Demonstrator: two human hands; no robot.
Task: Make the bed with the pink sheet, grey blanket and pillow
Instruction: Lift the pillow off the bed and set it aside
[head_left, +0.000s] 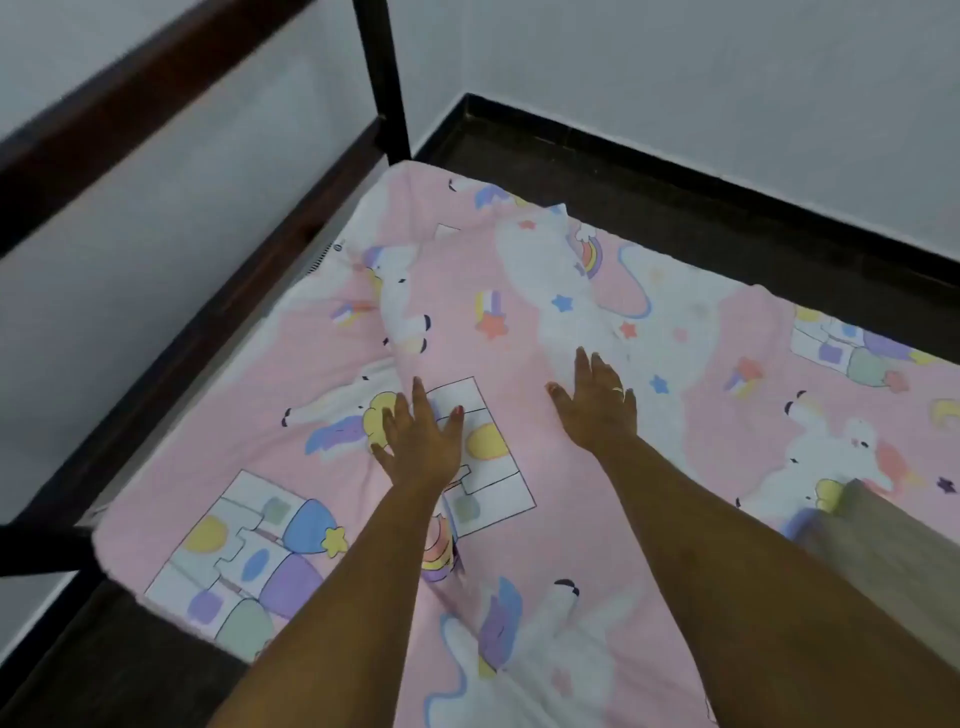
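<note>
On the pink sheet (519, 332), spread over the bed (208, 343), the left hand (423, 441) and the right hand (597, 410) press flat, fingers straight, holding nothing. This seems the smoothing step. Next, the raised fold (415, 291) just beyond them needs pushing out.

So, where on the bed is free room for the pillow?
Flat pink sheet lies free between the left hand and the bed frame, and right of the right hand up to the far edge. Crowded: the middle, with both hands and the raised fold.
</note>
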